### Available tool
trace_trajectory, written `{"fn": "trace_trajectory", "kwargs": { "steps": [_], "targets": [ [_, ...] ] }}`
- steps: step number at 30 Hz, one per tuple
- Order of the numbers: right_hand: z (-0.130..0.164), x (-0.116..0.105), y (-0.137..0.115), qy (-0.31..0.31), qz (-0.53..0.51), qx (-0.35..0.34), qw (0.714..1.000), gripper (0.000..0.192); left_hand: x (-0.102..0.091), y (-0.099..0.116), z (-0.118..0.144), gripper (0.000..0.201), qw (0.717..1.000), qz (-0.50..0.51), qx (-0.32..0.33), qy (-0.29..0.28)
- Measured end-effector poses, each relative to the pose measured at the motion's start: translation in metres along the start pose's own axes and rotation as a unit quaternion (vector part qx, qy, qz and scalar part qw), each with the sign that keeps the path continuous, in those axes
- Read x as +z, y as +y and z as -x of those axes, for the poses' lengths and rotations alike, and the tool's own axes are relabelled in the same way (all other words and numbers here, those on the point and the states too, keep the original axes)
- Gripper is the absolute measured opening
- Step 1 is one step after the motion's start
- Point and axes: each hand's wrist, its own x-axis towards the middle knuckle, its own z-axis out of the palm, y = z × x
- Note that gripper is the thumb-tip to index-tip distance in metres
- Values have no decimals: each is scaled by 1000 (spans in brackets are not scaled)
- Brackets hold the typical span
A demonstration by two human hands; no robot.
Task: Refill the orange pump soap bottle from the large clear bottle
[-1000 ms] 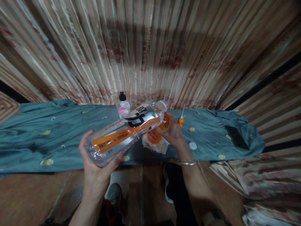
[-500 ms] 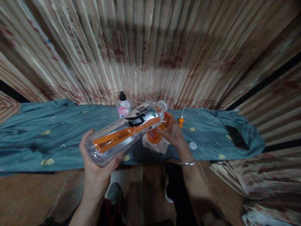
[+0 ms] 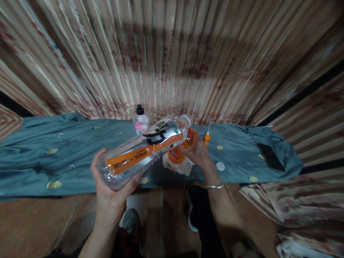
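Bottle (image 3: 145, 150), clear ribbed plastic with an orange and silver label, lies tilted at frame centre, neck up right. Left hand (image 3: 113, 190) cups its base, fingers wrapped round. Right hand (image 3: 196, 150) closes on a small orange bottle (image 3: 185, 143) at the big one's uncapped mouth, over crumpled tissue (image 3: 177, 165). Below spreads wrinkled teal cloth (image 3: 53, 154), its near edge just under the hands. A white cap (image 3: 220, 166) lies just right of the wrist, a black-capped bottle (image 3: 141, 122) behind, a phone (image 3: 270, 156) far right.
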Motion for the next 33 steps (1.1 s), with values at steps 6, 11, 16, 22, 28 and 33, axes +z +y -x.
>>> {"fn": "trace_trajectory", "kwargs": {
  "steps": [6, 11, 16, 22, 28, 33],
  "targets": [
    [-1, -1, -1, 9, -7, -21, 1000, 71, -3, -5, -2, 103, 1000, -6, 12, -2],
    [0, 0, 0, 11, 0, -17, 1000, 71, -4, -9, -4, 100, 1000, 2, 15, -5],
    [0, 0, -1, 8, 1, -12, 1000, 71, -3, -7, -4, 97, 1000, 13, 23, -1],
    [0, -1, -2, 3, -2, -7, 1000, 73, 1, 1, 1, 102, 1000, -8, 2, 1],
    [0, -2, -3, 5, -6, -12, 1000, 73, -6, -10, -6, 105, 1000, -8, 14, 3],
    [0, -3, -4, 3, 7, -8, 1000, 72, -5, -10, -5, 103, 1000, -3, 18, -5]
  ]
}}
